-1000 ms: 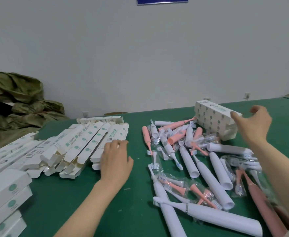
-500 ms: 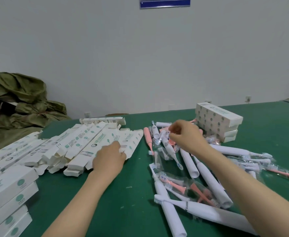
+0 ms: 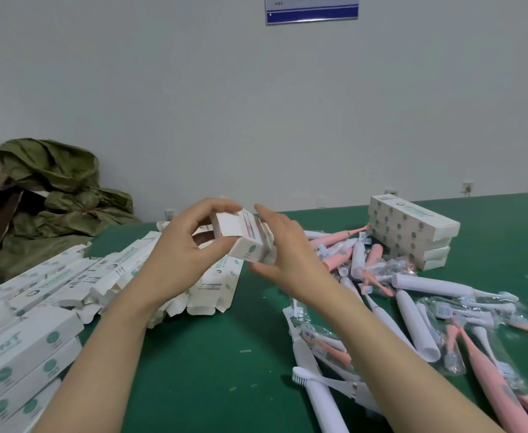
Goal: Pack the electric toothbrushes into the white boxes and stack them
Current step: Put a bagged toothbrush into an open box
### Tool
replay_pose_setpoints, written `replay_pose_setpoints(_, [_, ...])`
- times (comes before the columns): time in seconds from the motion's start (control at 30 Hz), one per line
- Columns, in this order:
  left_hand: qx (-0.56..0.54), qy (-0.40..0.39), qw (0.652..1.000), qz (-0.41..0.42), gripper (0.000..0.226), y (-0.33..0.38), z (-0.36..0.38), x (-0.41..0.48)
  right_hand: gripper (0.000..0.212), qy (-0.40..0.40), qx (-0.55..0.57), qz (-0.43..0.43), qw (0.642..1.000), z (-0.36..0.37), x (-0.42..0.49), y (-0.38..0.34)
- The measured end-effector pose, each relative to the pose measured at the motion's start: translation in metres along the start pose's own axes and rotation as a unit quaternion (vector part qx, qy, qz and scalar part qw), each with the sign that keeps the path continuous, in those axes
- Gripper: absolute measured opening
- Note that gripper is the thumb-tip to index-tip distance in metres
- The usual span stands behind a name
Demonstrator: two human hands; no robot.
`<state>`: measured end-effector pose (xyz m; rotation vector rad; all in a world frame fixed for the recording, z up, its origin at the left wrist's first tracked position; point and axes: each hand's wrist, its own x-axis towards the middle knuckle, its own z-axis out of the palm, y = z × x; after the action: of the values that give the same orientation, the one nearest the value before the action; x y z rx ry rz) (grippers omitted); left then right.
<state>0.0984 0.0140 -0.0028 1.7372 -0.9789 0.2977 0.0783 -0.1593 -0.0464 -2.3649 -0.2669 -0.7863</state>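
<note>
I see my left hand [image 3: 178, 254] gripping a white box [image 3: 244, 242] above the green table [image 3: 212, 354] (toothbrushes [image 3: 412, 323] piled right); my right hand [image 3: 290, 254] touches it, fingers straight.

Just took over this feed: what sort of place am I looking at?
Likely a packing workshop: a green table heaped with loose toothbrushes, flat cartons at left, a stack of packed boxes; the left hand grips one white box.

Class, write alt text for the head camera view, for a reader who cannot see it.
Two hands hold a white box above a green table: the left hand grips its near end, the right hand rests against its other side. Flattened boxes lie left, loose toothbrushes right, stacked closed boxes behind.
</note>
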Motion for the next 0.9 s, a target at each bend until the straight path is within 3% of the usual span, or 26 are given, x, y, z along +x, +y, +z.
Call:
replay_pose_setpoints(0.2, [0.0, 0.007, 1.0, 0.019, 0.086, -0.005, 0.008, 0.0, 0.047, 0.022, 0.085, -0.01, 0.996, -0.004, -0.003, -0.011])
replay_pose_setpoints(0.4, [-0.04, 0.068, 0.996, 0.049, 0.055, -0.004, 0.018, 0.0, 0.039, 0.011, 0.177, 0.008, 0.984, -0.001, -0.009, -0.026])
replay_pose_setpoints(0.53, [0.062, 0.125, 0.988, 0.071, 0.057, -0.004, 0.027, -0.002, 0.024, -0.065, 0.15, 0.04, 0.986, -0.014, -0.005, -0.024])
replay_pose_setpoints(0.63, [0.124, 0.157, 0.977, 0.08, 0.057, -0.008, 0.028, -0.001, 0.024, -0.01, 0.187, 0.06, 0.98, -0.026, -0.003, -0.024])
replay_pose_setpoints(0.77, [0.164, 0.158, 0.971, 0.067, 0.052, -0.013, 0.034, 0.0, 0.036, 0.056, 0.353, 0.087, 0.93, -0.035, 0.0, -0.037])
replay_pose_setpoints(0.83, [0.174, 0.155, 0.97, 0.064, 0.048, -0.014, 0.036, 0.0, 0.043, 0.049, 0.342, 0.083, 0.935, -0.033, 0.0, -0.04])
replay_pose_setpoints(0.9, [0.167, 0.156, 0.971, 0.065, 0.039, -0.014, 0.035, 0.0, 0.037, 0.05, 0.321, 0.073, 0.943, -0.028, -0.001, -0.044])
